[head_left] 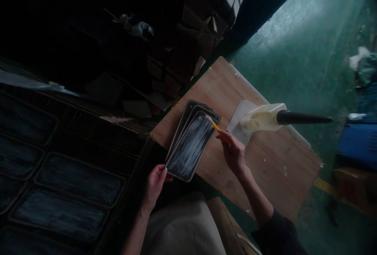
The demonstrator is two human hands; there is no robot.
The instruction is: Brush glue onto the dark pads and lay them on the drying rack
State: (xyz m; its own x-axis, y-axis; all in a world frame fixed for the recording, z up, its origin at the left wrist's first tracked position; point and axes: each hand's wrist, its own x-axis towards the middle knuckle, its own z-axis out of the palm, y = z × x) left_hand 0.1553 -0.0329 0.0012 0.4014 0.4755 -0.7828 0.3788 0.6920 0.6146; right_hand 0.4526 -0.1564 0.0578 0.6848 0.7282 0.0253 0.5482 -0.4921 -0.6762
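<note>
Plainly, streaks [187,139] (yellow brush [216,126]) across panel [191,151]

The top panel [188,149] is a flat, dark rectangle with rounded corners and a thin, paler rim, its face covered in whitish streaks running lengthwise. It lies aslant at the left side of the wooden tabletop [253,168], its streaked face up and its near end jutting past the tabletop's near edge. Similar dark panels [185,119] sit beneath it, fanned out toward the tabletop's left corner. A slim brush [216,126] with a yellow-orange handle leans above the tabletop, bristles against the top panel's far end.
</note>
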